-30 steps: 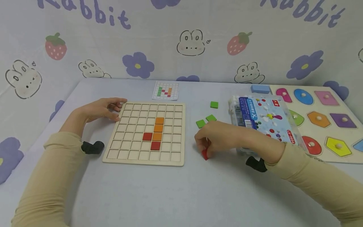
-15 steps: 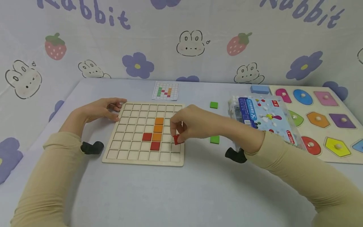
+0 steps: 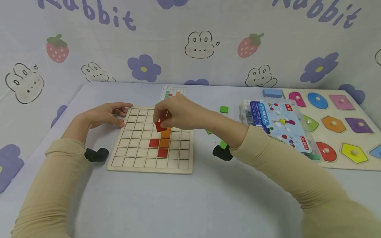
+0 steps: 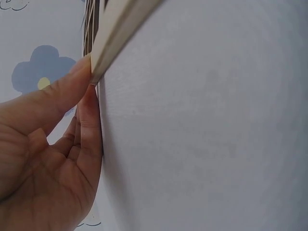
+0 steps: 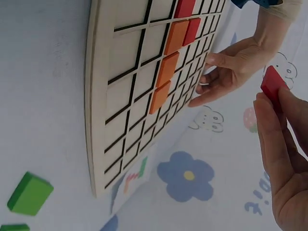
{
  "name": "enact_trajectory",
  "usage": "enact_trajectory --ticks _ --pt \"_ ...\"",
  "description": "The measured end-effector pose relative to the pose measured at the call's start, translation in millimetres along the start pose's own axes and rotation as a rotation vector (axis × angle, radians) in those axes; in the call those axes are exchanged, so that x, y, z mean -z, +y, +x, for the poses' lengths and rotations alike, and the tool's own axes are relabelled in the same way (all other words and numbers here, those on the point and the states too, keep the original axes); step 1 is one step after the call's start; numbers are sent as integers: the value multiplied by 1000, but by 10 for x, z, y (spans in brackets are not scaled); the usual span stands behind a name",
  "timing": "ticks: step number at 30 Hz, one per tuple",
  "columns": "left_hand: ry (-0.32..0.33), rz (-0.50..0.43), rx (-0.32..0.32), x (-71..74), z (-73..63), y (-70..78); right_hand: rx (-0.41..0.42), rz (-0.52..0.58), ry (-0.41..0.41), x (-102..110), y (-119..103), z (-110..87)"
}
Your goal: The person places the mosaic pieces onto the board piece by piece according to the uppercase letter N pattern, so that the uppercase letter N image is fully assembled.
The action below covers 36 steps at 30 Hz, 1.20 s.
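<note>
My right hand (image 3: 186, 114) pinches a red square tile (image 3: 160, 126) between thumb and fingertips, over the wooden grid board (image 3: 148, 171). The right wrist view shows this red tile (image 5: 273, 85) tilted and raised off the board. Three orange tiles (image 3: 164, 143) form a column in the grid; the top one is partly hidden by the hand. One red tile (image 3: 153, 143) lies left of the lowest orange tile, another red tile (image 3: 162, 152) below it. At the board's left edge rests my left hand (image 3: 104, 115), its thumb (image 4: 77, 79) and fingers touching the rim near the far corner.
A small pattern card (image 3: 164, 92) lies behind the board, partly covered by my right hand. Several green tiles (image 3: 224, 109) are on the table to the right. Beyond them stand a clear plastic box (image 3: 281, 127), a shape puzzle board (image 3: 342, 129) and a blue block (image 3: 272, 93).
My right hand took the red tile from the table right of the board and carried it left and up over the grid. My left hand has stayed at the board's edge.
</note>
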<state>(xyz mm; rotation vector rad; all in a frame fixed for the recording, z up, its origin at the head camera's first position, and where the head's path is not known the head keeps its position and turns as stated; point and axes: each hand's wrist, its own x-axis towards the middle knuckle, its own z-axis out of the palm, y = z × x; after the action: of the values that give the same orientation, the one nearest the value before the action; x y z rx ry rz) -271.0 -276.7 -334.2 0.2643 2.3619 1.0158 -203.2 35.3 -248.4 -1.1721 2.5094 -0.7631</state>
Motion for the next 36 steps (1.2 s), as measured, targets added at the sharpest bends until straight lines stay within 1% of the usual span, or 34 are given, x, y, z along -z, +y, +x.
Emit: enact_trajectory --ticks 6,10,15,17,20,25,31,36 --pt "-1 -6 5 -1 3 6 -33 74 50 -125 109 183" --pt "-3 -3 2 0 -2 13 -60 86 74 -237 196 295" --pt "-1 -5 10 1 -16 29 -84 101 88 -300 217 417" --pt "1 -11 16 -2 -19 35 -91 128 94 -308 212 453" --pt "5 -14 21 -8 -17 34 -103 206 100 -322 201 493" --pt "1 -13 16 -13 -10 25 -127 305 101 -365 205 536" --pt "-1 -3 4 -3 -3 16 -186 346 84 -416 236 585" --pt "2 -7 6 -2 -5 14 -229 347 50 -468 247 634"
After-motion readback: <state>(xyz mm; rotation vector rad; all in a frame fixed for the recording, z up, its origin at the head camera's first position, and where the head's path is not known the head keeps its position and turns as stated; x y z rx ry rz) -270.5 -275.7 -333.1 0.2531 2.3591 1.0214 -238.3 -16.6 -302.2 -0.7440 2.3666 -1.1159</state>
